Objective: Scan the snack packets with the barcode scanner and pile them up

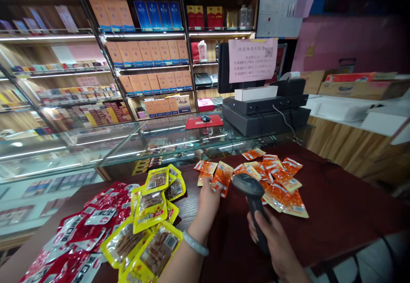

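Mid-scan here: my right hand (pixel 275 242) has its grip wrapped tight round the dark grey plastic handheld scanner (pixel 253 197), while my left hand (pixel 209 197) pinches one crinkly orange foil snack packet (pixel 221 179) up off the dark red worktop (pixel 336 206). Probably just need the barcode facing the scanner head. Glossy yellow packets (pixel 150 219) sit nearer me.

Two bare forearms enter from the near edge; no sleeves visible on either. Left hand (pixel 209 197): a smooth, pale, translucent bangle (pixel 195 243) rings the wrist, rounded in section, plain, unmarked. Right hand (pixel 272 242): no ring, watch or band visible; nails short, unpainted as far as can be told.
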